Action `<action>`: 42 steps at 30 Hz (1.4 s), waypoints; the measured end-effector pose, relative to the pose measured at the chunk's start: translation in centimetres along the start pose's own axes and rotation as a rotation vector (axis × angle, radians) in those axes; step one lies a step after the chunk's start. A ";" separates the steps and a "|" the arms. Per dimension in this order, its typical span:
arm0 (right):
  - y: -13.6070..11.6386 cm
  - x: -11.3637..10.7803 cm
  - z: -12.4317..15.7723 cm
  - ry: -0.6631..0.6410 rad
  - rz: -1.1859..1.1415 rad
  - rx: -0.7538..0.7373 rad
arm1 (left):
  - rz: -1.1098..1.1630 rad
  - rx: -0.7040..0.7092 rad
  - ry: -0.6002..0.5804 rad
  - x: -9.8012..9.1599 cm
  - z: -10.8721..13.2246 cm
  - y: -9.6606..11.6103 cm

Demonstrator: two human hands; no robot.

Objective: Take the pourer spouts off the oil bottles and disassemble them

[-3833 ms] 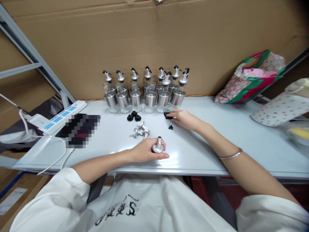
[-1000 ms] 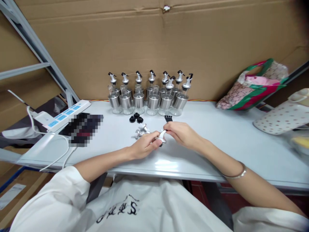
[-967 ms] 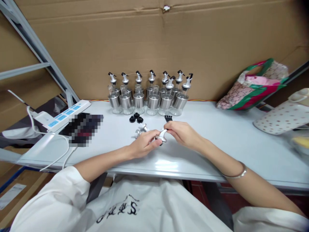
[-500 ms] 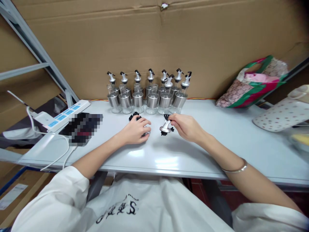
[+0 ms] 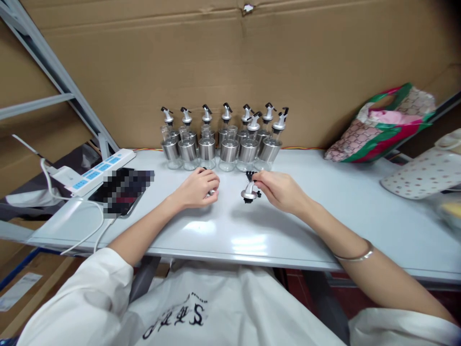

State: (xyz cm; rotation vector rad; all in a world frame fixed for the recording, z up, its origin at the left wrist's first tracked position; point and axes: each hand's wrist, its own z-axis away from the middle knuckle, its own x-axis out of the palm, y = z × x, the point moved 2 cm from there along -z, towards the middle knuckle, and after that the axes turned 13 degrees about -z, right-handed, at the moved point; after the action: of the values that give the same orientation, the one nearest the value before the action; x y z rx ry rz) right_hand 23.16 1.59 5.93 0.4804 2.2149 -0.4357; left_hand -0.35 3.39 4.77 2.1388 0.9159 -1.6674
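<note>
My right hand [image 5: 279,190] pinches a silver pour spout [image 5: 248,192] with black parts, held over the white table by its upper end. A small black piece [image 5: 259,194] shows just beneath my right fingers. To the left, my left hand [image 5: 198,187] is curled low at the tabletop around a shiny silver piece [image 5: 211,192], mostly covered by the fingers; a bit of black shows behind the knuckles. Beyond both hands stand glass bottles [image 5: 228,152] with steel bands. The back ones and two at the front right carry pour spouts; several front ones have bare necks.
A white power strip [image 5: 103,170] and a blurred-out dark device [image 5: 124,192] with white cables lie on the left of the table [image 5: 216,240]. On the right are a patterned bag [image 5: 363,132] and a dotted white container [image 5: 421,170]. Cardboard [image 5: 230,57] rises behind the bottles.
My left hand has shifted a little left and closed more, now covering the black pieces that showed behind it. My right hand still holds the pour spout in nearly the same place.
</note>
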 end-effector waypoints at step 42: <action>1.8 0.4 0.3 0.119 -0.524 0.366 | 0.937 -0.389 0.020 2.1 0.0 5.8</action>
State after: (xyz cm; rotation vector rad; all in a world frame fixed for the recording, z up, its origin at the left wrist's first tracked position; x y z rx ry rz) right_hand 23.98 3.08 5.15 0.1017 2.3727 -1.1268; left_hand 3.59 -0.30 1.84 1.8466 0.1291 -0.9028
